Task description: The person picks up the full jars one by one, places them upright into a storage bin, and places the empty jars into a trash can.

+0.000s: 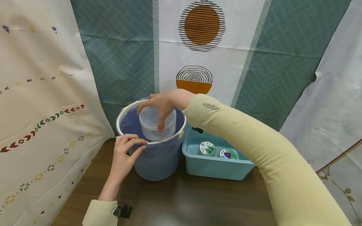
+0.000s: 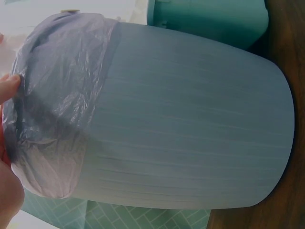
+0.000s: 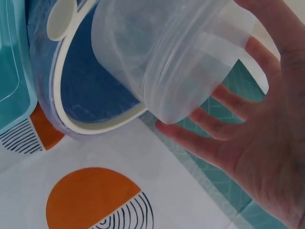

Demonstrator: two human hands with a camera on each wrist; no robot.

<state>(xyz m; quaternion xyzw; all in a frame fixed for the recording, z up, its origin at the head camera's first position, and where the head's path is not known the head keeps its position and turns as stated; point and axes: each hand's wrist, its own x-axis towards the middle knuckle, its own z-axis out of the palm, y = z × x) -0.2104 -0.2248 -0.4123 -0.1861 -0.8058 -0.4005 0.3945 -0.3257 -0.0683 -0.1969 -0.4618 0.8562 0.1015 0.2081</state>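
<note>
A blue trash bin (image 1: 156, 164) stands on the table, lined with a thin plastic bag (image 2: 62, 90) that folds down over its outside. A cream ring (image 1: 119, 123) runs round its mouth. My right hand (image 1: 166, 107) grips a clear round plastic tub (image 1: 155, 134) from above, with fingers and thumb spread round its sides. In the head view the tub overlaps the bin's mouth; the right wrist view shows it tilted. At the near left of the rim, my left hand (image 1: 125, 154) pinches the bin's edge between thumb and fingers.
Right of the bin sits a teal rectangular basin (image 1: 218, 168). Two round tubs with printed lids, one with a green tree picture (image 1: 207, 148) and one with a purple picture (image 1: 228, 154), lie inside. Patterned cloths hang behind and at both sides.
</note>
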